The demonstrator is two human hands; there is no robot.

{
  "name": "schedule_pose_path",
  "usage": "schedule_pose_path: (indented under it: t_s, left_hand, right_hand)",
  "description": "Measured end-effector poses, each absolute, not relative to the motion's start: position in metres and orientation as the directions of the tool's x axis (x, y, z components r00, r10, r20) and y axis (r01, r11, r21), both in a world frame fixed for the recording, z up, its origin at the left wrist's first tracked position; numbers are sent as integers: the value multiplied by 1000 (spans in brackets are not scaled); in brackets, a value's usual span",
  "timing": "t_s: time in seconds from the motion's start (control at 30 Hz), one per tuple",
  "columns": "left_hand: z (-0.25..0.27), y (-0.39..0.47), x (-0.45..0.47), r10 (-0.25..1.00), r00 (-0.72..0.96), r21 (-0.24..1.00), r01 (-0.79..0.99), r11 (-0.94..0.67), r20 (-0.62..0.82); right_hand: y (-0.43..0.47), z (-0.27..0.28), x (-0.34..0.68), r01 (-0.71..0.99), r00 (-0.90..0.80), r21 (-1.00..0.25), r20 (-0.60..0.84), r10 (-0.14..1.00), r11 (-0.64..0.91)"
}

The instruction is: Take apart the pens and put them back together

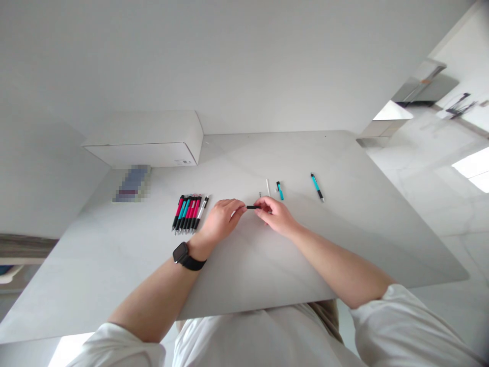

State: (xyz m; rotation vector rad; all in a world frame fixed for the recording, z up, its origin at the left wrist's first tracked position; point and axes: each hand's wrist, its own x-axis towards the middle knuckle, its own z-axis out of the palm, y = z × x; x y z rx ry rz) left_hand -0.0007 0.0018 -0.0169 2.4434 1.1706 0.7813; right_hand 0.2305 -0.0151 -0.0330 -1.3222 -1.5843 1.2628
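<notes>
My left hand [221,219] and my right hand [275,214] meet over the middle of the grey table [344,244], and both pinch the ends of a short black pen part [251,207]. A black watch sits on my left wrist. Just beyond my right hand lie a thin white refill [268,187], a small metal spring [260,194] and a teal pen piece [280,190]. A whole teal pen [317,187] lies further right. Left of my left hand, several red and teal pens and one white one lie side by side in a row [189,214].
A white cardboard box [147,140] stands at the table's far left, against the white wall. In front of it lies a blurred bluish item [132,184]. The table's right edge drops to a glossy white floor [439,168].
</notes>
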Motion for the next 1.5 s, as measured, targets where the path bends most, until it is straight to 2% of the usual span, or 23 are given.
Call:
schedule_pose_path:
  t_s: [0.2, 0.43, 0.6, 0.8, 0.97, 1.1, 1.27, 1.5]
  left_hand:
    - [-14, -1, 1, 770, 537, 474, 609, -636, 344]
    - [-12, -2, 2, 777, 545, 513, 591, -623, 316]
    - [-11, -1, 0, 786, 524, 511, 601, -615, 329]
    - [-12, -1, 0, 788, 518, 507, 606, -613, 332]
    - [-11, -1, 0, 780, 533, 501, 601, -622, 329]
    - [-12, -1, 0, 784, 523, 490, 615, -618, 333]
    - [-13, -1, 0, 775, 528, 489, 603, -630, 347]
    - [-12, -1, 0, 773, 535, 486, 603, -633, 342]
  right_hand:
    - [-17, -30, 230, 260, -290, -965, -125, 949, -48]
    - [-19, -26, 229, 370, -236, -921, 33, 971, 121]
    - [-21, -27, 229, 296, -239, -955, -67, 969, 7]
    - [-19, -29, 230, 324, -241, -944, -21, 970, 60]
    - [-19, -27, 231, 332, -267, -943, -67, 961, 27]
    - [-19, -27, 232, 355, -251, -928, 25, 968, 116]
    - [-18, -30, 232, 331, -283, -940, -13, 959, 85]
    - [-15, -35, 232, 316, -257, -938, 62, 965, 144]
